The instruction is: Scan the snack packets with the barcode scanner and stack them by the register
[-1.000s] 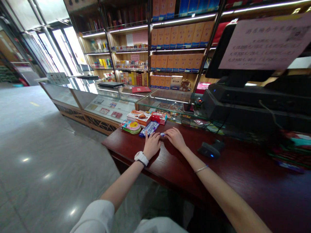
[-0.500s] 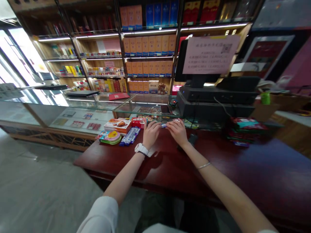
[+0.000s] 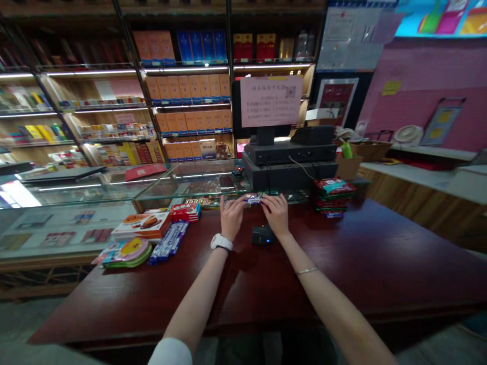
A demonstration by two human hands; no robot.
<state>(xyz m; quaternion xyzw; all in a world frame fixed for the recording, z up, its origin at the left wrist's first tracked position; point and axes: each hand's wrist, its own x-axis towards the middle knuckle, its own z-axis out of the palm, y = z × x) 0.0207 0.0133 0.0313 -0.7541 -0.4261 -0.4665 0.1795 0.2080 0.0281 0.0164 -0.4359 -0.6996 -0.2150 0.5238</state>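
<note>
Presently, the left hand (image 3: 232,217) and the right hand (image 3: 277,215) are holding one small wrapped packet (image 3: 253,200) between them, each grip pinching narrowly at its own end, so neither is standing nearer. The packet's long axis is running crosswise, hand to hand. It is sitting beyond the scanner (image 3: 262,234), toward the far edge of the surface (image 3: 342,263); whether it is touching there, I cannot tell. The scanner is lying just beside the right wrist.

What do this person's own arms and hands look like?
The left hand and right hand are gloveless. The left arm has a pale cloth sleeve, chunky white wristwatch and thin dark wristband; the right arm, a thin silvery bangle.
</note>
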